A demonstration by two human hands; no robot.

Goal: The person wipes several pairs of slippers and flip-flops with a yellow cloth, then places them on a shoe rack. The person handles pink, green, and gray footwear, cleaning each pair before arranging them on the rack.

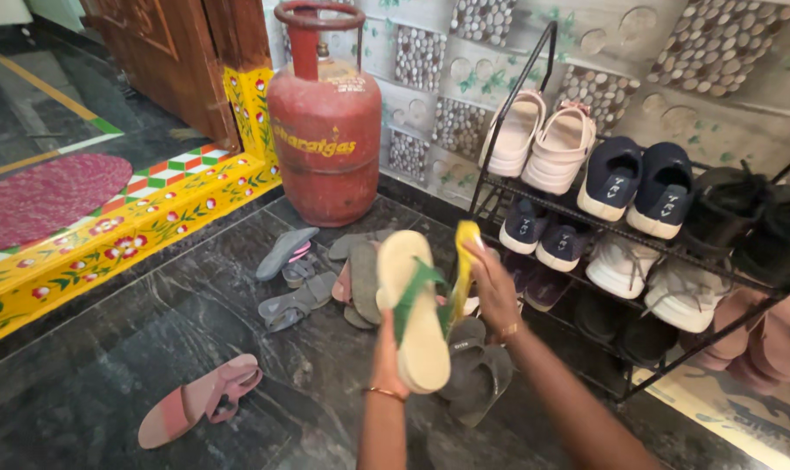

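Observation:
My left hand (386,355) holds a cream flip-flop with green straps (415,309), its sole turned up toward me. My right hand (492,292) grips the matching yellow and green flip-flop (463,261) on edge, just right of the first one. Both are held above a heap of grey and pink sandals (325,278) on the dark stone floor, close to the left end of a black metal shoe rack (534,196).
The rack holds white sandals (541,139), navy shoes (639,183), black shoes (752,218), white sneakers (656,274) and pink sandals (765,335). A red gas cylinder (327,122) stands behind the heap. A pink sandal (199,400) lies alone at lower left. A painted yellow doorstep (125,235) runs along the left.

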